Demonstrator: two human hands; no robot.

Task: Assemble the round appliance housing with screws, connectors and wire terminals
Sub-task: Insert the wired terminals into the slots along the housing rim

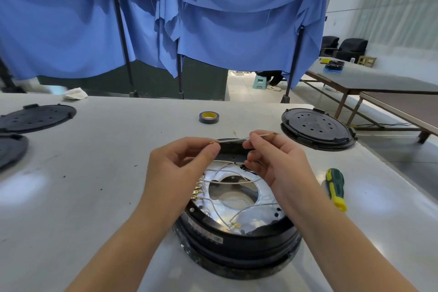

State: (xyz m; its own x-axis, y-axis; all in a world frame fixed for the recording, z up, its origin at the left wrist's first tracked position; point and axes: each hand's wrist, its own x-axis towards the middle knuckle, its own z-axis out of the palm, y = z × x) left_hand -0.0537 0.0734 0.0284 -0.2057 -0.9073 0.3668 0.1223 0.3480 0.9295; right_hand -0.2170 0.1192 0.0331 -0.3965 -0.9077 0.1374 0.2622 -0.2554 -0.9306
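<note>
Markings: housing label (pixel 214 237) unreadable.
Housing (pixel 237 242): centre table (pixel 106 173), holds silver plate (pixel 258 199), wires, brass terminals (pixel 198 191).
Left hand (pixel 180 163): pinches white wire (pixel 231 140).
Right hand (pixel 276 159): pinches same wire.

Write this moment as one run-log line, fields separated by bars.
step: wiring | left hand: pinches wire | right hand: pinches same wire | place: above open housing | screwdriver: on table, untouched

The round black housing (pixel 237 242) sits open side up on the desk (pixel 94 173) — shiny metal plate inside, thin pale wires looped over it, brass terminals (pixel 198 191) at its left. One wire (pixel 233 140) — seemingly brass-tipped — is held taut above.
</note>
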